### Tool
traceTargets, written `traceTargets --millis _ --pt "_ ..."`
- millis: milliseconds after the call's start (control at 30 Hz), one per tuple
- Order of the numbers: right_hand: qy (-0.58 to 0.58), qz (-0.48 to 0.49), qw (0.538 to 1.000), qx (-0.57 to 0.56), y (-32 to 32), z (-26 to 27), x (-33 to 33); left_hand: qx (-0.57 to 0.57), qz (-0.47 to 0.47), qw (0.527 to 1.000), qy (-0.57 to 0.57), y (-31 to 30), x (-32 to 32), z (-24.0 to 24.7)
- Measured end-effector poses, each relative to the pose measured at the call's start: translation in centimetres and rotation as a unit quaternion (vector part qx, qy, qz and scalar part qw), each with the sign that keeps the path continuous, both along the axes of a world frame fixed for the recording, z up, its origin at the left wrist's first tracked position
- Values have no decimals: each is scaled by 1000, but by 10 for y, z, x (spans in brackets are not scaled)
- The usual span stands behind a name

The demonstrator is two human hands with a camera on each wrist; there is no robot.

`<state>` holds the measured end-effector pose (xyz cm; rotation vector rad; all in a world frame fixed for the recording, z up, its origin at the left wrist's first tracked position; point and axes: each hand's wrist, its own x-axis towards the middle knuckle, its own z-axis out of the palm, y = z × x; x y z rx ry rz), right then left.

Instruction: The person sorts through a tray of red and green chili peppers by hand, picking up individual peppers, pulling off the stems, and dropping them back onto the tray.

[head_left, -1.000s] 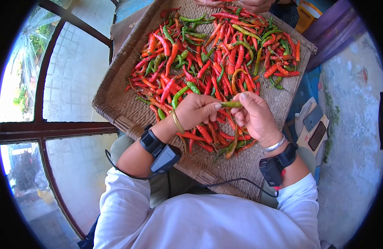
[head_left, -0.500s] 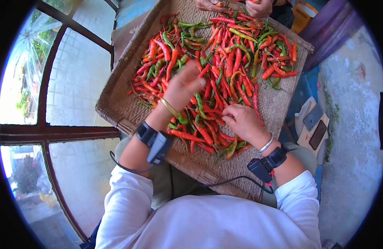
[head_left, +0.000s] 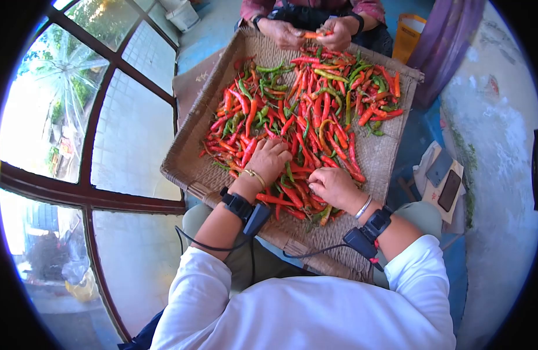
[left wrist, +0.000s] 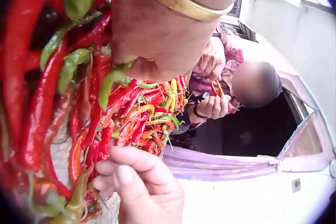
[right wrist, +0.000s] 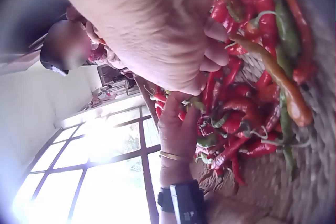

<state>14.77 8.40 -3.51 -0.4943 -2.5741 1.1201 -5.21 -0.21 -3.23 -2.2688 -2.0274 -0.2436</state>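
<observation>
Red, orange and green chili peppers (head_left: 315,111) lie heaped on a woven tray (head_left: 181,149). My left hand (head_left: 268,163) reaches palm down into the near part of the heap. Its thumb and fingertips pinch a green chili pepper (left wrist: 110,85), whose upper end is hidden under the hand in the left wrist view; the right wrist view shows the green piece between thumb and forefinger. My right hand (head_left: 336,188) hovers beside it over the near right peppers. Its fingers (left wrist: 142,161) are loosely curled, with nothing visible between them and the thumb.
Across the tray, another person's hands (head_left: 337,32) hold an orange-red chili pepper (head_left: 314,35). Two phones (head_left: 449,191) lie on a pale surface at right. A framed window (head_left: 135,134) stands at left. Wrist devices with a cable (head_left: 315,254) are on both arms.
One second ago both hands held a green chili pepper together. They have since parted; the left swung out over the heap, then came down nearer. The head view has tilted up.
</observation>
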Motion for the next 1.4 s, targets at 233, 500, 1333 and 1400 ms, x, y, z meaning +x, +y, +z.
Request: traceTargets --millis 233,500,1333,1400 --pt "90 -99 988 -83 -45 24 9 49 -15 999 -16 -32 51 15" --pt "178 -88 971 -134 -56 -2 35 93 13 993 -74 -57 100 15" --pt "164 -245 813 -502 -31 -17 69 -111 143 810 -557 -58 108 4" --pt "168 -259 798 -517 -31 -21 71 -112 139 763 -621 -58 106 -3"
